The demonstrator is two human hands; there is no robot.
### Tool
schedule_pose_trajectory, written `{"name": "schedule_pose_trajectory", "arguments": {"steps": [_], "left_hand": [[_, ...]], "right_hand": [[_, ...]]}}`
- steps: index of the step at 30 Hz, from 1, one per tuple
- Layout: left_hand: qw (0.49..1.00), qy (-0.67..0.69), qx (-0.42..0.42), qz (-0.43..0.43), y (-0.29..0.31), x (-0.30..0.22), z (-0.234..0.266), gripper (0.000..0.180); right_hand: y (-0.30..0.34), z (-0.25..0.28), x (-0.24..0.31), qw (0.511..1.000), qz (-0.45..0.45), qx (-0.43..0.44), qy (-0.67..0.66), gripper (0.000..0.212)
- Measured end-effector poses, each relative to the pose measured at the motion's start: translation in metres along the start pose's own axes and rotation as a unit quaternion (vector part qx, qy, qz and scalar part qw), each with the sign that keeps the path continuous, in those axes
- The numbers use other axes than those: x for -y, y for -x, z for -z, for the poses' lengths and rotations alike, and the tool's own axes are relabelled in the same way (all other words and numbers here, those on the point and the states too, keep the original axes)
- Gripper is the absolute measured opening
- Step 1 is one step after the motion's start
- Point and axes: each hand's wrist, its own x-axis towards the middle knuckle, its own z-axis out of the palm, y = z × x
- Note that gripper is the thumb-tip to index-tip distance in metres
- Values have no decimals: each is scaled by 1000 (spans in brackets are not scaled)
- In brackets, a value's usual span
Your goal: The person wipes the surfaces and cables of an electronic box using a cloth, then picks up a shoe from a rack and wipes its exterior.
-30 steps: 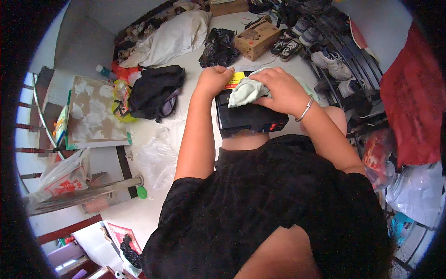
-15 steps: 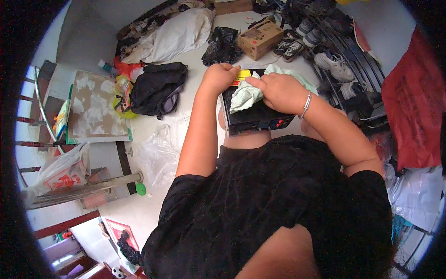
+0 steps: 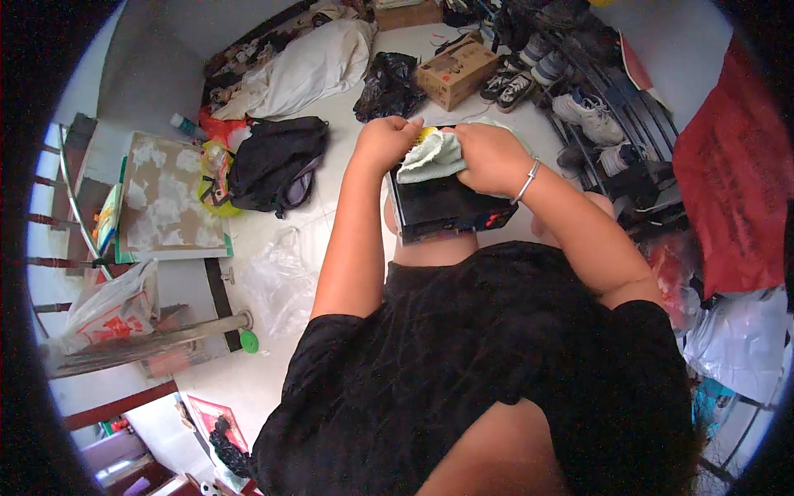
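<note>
A black box-shaped electronic device [image 3: 447, 202] rests at my knees, with small red and blue parts along its near edge. At its far left corner, my left hand [image 3: 385, 142] is closed around the edge, its thumb along the top. My right hand [image 3: 494, 159] grips a pale green cloth [image 3: 432, 159], bunched over the device's far top face. The cloth partly covers a yellow label [image 3: 425, 135] beside my left thumb. More of the cloth shows behind my right hand. The right fingertips are hidden in its folds.
A cardboard box [image 3: 457, 74] and a black plastic bag [image 3: 390, 87] sit beyond the device. Shoes fill a black rack [image 3: 616, 124] at right, near a red bag [image 3: 736, 182]. On the left are a black backpack [image 3: 279, 161] and a clear plastic bag [image 3: 281, 277].
My right hand has shifted slightly left and the cloth has bunched up toward the far edge, covering more of the yellow label. My left hand stays at the device's corner.
</note>
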Motion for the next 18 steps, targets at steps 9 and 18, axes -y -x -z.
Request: {"name": "schedule_pose_trajectory", "arguments": {"steps": [9,18], "left_hand": [[964,254,-65,-45,5,27,18,56],[989,134,60,11,13,52,-9,50]], "right_hand": [[18,25,-22,967,-138,-140,-163,38],[34,30,-69,892,-153,-264,-334,38]]}}
